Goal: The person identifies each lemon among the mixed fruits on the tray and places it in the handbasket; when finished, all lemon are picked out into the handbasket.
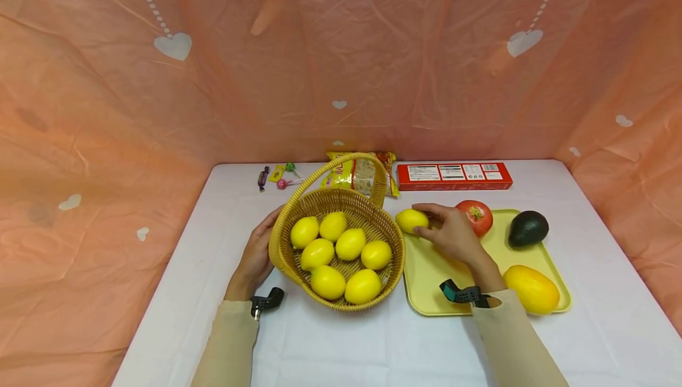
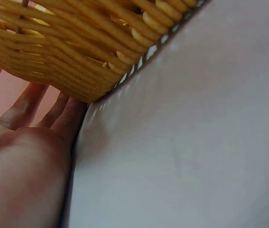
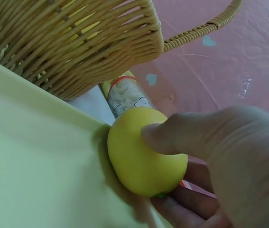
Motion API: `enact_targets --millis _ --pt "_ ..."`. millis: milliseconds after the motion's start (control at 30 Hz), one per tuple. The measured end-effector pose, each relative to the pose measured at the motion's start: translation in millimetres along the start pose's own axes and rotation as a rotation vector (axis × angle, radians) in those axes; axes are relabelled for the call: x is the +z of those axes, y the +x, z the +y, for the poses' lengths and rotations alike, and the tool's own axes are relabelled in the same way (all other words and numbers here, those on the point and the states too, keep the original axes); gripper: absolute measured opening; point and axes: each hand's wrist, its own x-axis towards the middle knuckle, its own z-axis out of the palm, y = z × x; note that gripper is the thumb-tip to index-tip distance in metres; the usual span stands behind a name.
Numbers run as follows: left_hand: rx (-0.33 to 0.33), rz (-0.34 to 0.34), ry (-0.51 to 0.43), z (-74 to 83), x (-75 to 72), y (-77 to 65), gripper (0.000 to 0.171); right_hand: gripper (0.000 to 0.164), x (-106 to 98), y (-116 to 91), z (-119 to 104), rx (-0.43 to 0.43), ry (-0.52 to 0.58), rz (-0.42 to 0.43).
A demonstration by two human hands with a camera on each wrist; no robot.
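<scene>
A round wicker basket (image 1: 399, 257) with a tall arched handle holds several yellow lemons (image 1: 363, 286). At its left side is my left hand (image 1: 260, 254), its fairly straight fingers (image 2: 23, 107) laid against the wicker wall (image 2: 77, 52). My right hand (image 1: 453, 233) pinches another lemon (image 1: 411, 221) between thumb and fingers, at the back left corner of a pale yellow tray (image 1: 434, 274). In the right wrist view the thumb presses on the near face of that lemon (image 3: 143, 147), close by the tray's rim, with fingertips curled under its far side.
On the tray are a pomegranate (image 1: 476, 218), a dark avocado (image 1: 528, 229) and a yellow mango (image 1: 531, 290). Along the back lie a red box (image 1: 454, 176), a yellow snack bag (image 1: 362, 175), lollipops (image 1: 282, 184) and a purple wrapped candy (image 1: 263, 179). A pink curtain hangs behind.
</scene>
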Motion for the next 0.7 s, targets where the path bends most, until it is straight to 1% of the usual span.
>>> enact_targets --millis 133,267,400,567,633,700 --pt "-0.004 0.005 -0.004 -0.8 -0.7 -0.2 0.049 0.049 -3 -1 -2 0.006 -0.003 -0.008" --pt "-0.004 0.002 -0.005 -0.9 -0.7 -0.8 0.049 0.049 -11 -3 -7 0.016 0.02 -0.012" --pt "-0.001 -0.002 -0.009 -0.6 -0.4 -0.7 0.049 0.05 -22 -6 -11 0.005 0.107 -0.013" --pt "0.003 -0.012 -0.013 0.1 -0.2 -0.5 0.049 0.048 -33 -11 -17 -0.036 0.27 -0.023" --pt "0.007 -0.014 -0.013 0.1 -0.3 -0.6 0.049 0.047 -36 -13 -20 -0.062 0.334 -0.043" --pt "0.009 -0.015 -0.015 -0.1 -0.6 -0.6 0.049 0.045 -38 -16 -23 -0.091 0.371 -0.068"
